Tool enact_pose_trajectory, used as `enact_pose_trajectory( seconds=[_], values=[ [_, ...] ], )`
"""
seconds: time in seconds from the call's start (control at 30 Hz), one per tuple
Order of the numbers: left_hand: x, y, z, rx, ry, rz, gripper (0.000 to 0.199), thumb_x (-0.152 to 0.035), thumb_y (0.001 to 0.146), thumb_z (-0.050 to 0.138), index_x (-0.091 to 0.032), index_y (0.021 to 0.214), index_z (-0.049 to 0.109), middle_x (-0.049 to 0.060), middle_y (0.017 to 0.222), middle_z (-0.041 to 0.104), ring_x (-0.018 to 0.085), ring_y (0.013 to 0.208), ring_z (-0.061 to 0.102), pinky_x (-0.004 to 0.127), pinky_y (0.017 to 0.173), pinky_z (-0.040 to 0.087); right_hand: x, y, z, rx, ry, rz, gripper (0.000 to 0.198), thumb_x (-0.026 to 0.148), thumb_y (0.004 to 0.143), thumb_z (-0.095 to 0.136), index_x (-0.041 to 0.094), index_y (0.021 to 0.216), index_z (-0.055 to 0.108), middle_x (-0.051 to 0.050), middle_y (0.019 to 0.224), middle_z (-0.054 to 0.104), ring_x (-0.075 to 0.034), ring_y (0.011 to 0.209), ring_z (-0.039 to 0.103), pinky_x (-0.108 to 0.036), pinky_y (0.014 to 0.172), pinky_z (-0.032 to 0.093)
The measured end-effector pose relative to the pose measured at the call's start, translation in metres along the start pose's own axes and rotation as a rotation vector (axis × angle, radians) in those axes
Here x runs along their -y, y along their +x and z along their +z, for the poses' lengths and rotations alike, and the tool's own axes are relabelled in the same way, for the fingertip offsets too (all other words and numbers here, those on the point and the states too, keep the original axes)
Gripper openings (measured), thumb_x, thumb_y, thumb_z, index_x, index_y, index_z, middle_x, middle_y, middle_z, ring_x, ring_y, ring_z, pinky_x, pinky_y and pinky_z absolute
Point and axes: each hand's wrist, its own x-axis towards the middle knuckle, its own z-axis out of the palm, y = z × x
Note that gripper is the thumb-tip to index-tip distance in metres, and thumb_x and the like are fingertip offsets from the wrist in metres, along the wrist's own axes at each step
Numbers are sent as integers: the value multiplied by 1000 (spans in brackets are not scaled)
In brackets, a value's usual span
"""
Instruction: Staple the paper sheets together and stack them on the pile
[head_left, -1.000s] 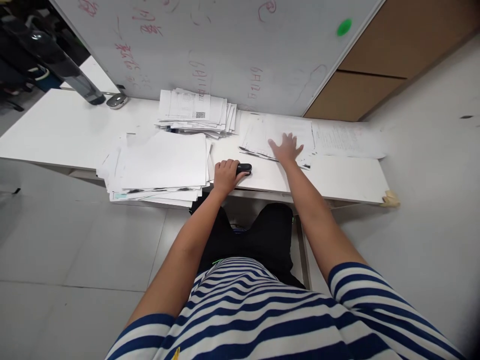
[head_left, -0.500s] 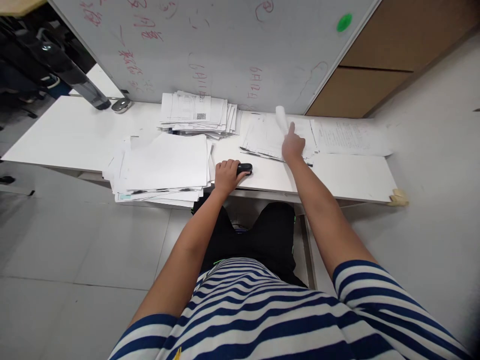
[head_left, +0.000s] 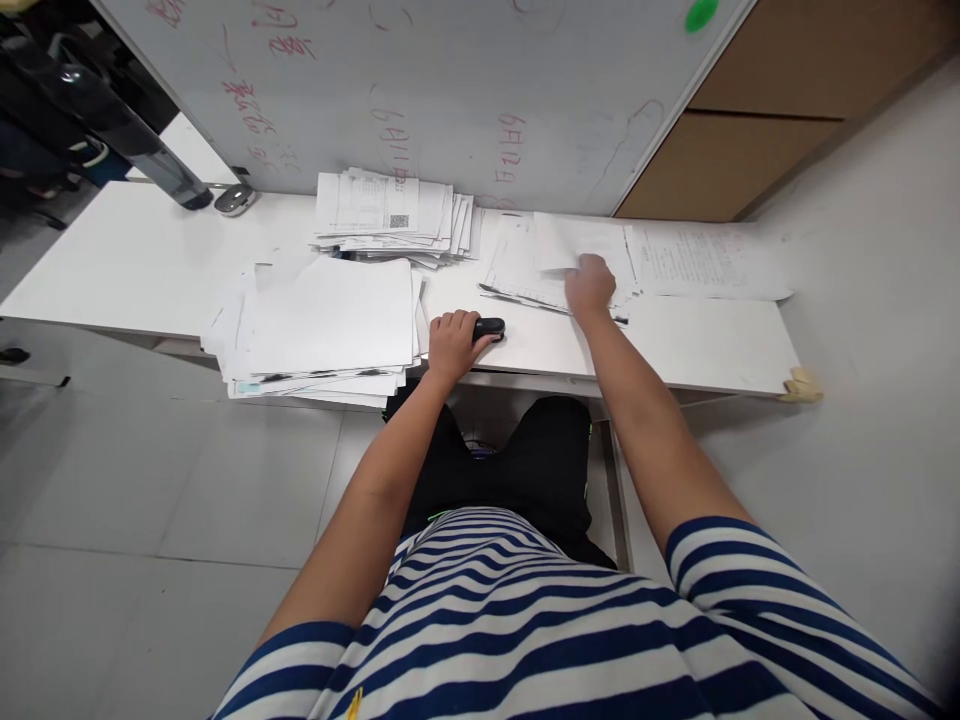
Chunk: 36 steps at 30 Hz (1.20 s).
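My left hand [head_left: 451, 345] is wrapped round a black stapler [head_left: 490, 328], which rests near the front edge of the white table; its nose points right. My right hand [head_left: 591, 285] is over a small pile of papers [head_left: 511, 262] against the whiteboard. Its curled fingers are at the corner of a turned-over, slightly blurred sheet of paper [head_left: 553, 243]; the fingertips are partly hidden. A thick stack of papers [head_left: 334, 315] lies just left of my left hand, jutting over the front edge. Behind it sits a second stack of printed sheets [head_left: 394, 212].
A whiteboard [head_left: 450, 90] with red writing stands along the table's back edge. A computer mouse [head_left: 235, 200] and a dark bottle [head_left: 161, 165] are at the left. One printed sheet [head_left: 705, 262] lies at the right, by the wall. Yellowish tape [head_left: 802, 384] covers the front right corner.
The sheet at my right hand was a raised curl and now lies folded over to the left. My right index finger was stretched out and has curled in. The left hand keeps the stapler.
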Motion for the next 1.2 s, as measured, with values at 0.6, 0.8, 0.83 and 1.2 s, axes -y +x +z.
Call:
enact_pose_trajectory(
  seconds=[0.6,0.8,0.83,1.2],
  values=[
    [-1,-1,1,17,-31,-31,50,-63,91,51,-20,115,63,15,111,67,32,105,56,44,92,37,23,5,1,218,-151,114,58,48,100,37,27,154,36,-10,167,24,-35,155,13,-71,117,7],
    [-1,0,2,37,-25,-44,50,-63,91,51,-21,116,62,15,113,66,32,106,56,44,93,36,29,0,-7,233,-126,132,51,40,104,31,28,153,39,-6,167,24,-32,155,13,-65,120,9],
    [-1,0,1,42,-27,-45,50,-62,92,51,-20,117,62,15,113,66,32,107,56,45,94,36,29,0,-7,226,-127,123,51,39,105,27,28,152,40,-7,167,24,-32,154,14,-66,119,9],
    [-1,0,0,-70,-106,-114,47,-58,91,54,-20,117,63,17,114,68,34,112,56,49,101,35,32,-7,-23,77,230,221,53,44,100,34,11,130,61,-20,140,59,-32,141,44,-63,120,18]
  ],
)
